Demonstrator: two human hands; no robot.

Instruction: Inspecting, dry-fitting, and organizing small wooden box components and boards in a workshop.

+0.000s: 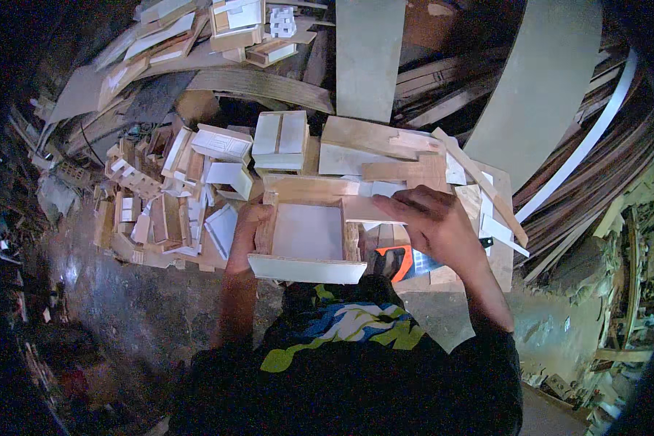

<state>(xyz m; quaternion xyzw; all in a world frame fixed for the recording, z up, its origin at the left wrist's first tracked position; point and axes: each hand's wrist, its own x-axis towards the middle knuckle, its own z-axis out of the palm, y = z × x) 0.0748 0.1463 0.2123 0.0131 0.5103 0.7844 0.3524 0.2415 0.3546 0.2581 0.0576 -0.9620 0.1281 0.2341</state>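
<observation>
Left hand (252, 225) around wooden box (306, 269) from left, right hand (439, 221) closed on thin panel (363, 210)

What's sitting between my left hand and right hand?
In the head view, an open wooden box and a small wooden panel lie between your left hand and right hand.

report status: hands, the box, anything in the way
Left hand on open wooden box, left side. Right hand holding thin wooden panel at its right side. Orange-handled handsaw lying close by.
</observation>
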